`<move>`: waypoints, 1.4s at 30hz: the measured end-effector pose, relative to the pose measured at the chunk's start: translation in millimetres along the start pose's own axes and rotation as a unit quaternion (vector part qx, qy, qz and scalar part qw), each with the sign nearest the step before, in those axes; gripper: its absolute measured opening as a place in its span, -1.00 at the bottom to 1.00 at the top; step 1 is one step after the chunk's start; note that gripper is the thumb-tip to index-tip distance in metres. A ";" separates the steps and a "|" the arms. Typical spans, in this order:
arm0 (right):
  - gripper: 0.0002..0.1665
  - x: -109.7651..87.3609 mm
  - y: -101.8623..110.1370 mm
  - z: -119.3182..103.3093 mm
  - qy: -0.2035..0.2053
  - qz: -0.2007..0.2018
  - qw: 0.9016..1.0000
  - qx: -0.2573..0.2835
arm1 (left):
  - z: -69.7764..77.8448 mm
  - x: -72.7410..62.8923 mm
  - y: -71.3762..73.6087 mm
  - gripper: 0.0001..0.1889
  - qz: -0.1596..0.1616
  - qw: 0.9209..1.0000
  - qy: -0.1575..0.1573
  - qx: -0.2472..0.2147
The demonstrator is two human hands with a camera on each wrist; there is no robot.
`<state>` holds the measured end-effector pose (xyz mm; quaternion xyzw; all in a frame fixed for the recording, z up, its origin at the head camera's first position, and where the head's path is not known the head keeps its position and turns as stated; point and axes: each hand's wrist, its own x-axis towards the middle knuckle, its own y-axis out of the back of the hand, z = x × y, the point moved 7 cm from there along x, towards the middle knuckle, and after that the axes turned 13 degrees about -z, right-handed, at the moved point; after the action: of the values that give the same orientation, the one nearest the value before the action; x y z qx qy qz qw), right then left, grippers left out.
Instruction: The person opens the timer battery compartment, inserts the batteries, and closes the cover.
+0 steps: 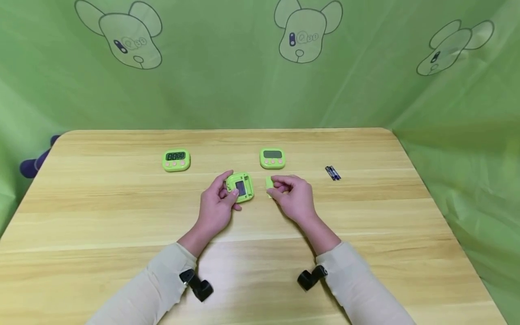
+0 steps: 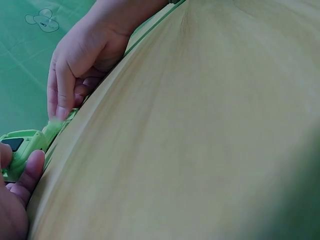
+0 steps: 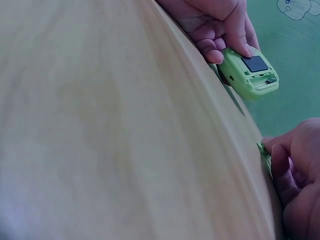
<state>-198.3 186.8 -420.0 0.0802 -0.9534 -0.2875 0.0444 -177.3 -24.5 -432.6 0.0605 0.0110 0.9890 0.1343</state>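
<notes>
My left hand grips a green digital timer, its back turned up and the battery slot uncovered. The thumb presses beside a dark square on that back; in the right wrist view the timer shows a metal contact in the open slot. Just to the right, my right hand pinches a small green battery cover between thumb and fingers. In the left wrist view the cover is blurred beneath the right fingertips. A short gap separates cover and timer in the head view.
Behind the hands lie two more green timers, the left one showing digits and the right one with a blank screen. Two dark batteries lie side by side to the right on the wooden table. Green curtains hang around it.
</notes>
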 end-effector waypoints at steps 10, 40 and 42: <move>-0.74 -6.8 12.6 9.2 -0.016 0.023 0.998 0.049 | -0.8 1.2 0.0 -0.48 -0.004 1.000 0.000 0.005; -0.61 -17.3 115.7 72.5 -0.193 0.133 0.970 -0.062 | -1.1 1.9 1.3 -0.47 -0.010 1.000 0.000 0.002; -0.63 -15.9 115.2 73.6 -0.199 0.129 0.969 -0.070 | -1.0 2.2 1.4 -0.48 -0.011 1.000 -0.002 0.002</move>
<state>-206.9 324.2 -417.7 -0.1056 -0.9227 -0.3558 -0.1041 -179.9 -25.3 -433.3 0.0624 0.0130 0.9874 0.1451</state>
